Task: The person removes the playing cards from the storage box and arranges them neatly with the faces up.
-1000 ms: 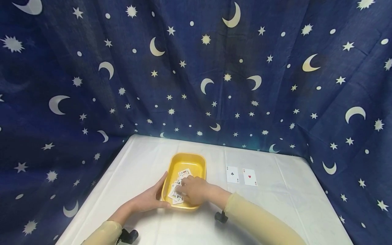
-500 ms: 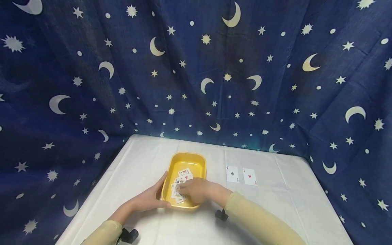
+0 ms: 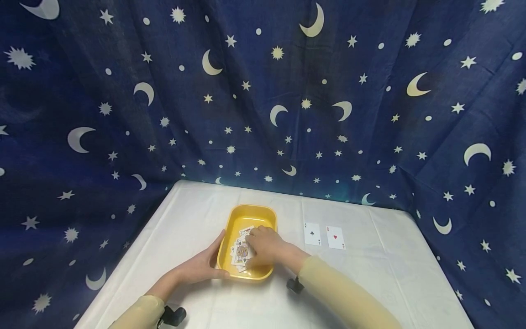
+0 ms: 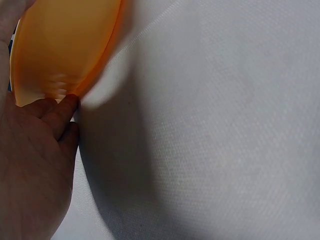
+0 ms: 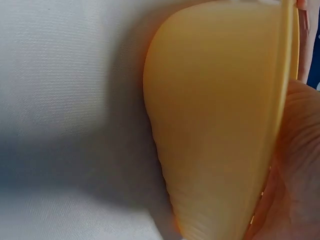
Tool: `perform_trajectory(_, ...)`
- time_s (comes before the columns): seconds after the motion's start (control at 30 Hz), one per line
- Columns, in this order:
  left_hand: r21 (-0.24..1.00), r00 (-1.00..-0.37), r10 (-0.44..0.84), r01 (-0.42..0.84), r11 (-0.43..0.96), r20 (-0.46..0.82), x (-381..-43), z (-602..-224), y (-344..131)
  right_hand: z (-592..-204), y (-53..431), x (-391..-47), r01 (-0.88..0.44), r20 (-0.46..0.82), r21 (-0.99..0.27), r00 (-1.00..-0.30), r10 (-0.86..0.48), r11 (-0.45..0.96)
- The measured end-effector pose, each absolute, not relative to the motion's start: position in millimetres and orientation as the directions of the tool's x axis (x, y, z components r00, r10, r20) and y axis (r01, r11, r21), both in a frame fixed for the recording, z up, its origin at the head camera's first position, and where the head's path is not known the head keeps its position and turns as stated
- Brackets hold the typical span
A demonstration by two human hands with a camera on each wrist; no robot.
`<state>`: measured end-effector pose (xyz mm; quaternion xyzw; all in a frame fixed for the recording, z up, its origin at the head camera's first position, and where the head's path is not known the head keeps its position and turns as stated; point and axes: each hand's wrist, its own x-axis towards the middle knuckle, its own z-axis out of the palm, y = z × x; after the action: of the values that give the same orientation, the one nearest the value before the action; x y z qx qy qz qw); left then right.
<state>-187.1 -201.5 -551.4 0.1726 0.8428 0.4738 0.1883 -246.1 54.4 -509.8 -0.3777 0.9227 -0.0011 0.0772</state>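
A yellow tray (image 3: 269, 214) with several face-up playing cards (image 3: 241, 252) in it stands on the white table. A face card lies uppermost among them. My left hand (image 3: 197, 267) holds the tray at its near left corner, thumb on the front side and fingers along the left wall. In the left wrist view those fingers (image 4: 62, 117) touch the tray's outside. My right hand (image 3: 265, 246) is inside the tray, reaching over its right rim, with bent fingers at the right edge of the cards. Its fingertips are partly hidden, and I cannot tell whether they pinch a card.
To the right of the tray, an ace of clubs (image 3: 312, 234) and an ace of hearts (image 3: 336, 237) lie face up side by side on the white tablecloth (image 3: 370, 274). A dark blue curtain (image 3: 263, 91) with moons and stars hangs behind the table.
My right hand has shifted slightly right and away from me within the tray, uncovering the face card. The cards have been spread about. My left hand and the two aces stay put.
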Motion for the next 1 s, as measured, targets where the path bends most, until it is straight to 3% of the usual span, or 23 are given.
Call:
perform_trajectory(0.47, 0.863, -0.867, 0.473, 0.11, 0.494, -0.16, -185.9, -551.3, -202.4, -512.3, 42.1, -245.4, -0.628, -0.163, -0.059, -0.761, -0.628, 0.776)
perform_trajectory(1.0, 0.858, -0.867, 0.474, 0.121, 0.499, -0.154, -185.6, -550.3, -201.2, -519.1, 40.0, -249.6, -0.622, -0.174, -0.036, -0.766, -0.618, 0.782)
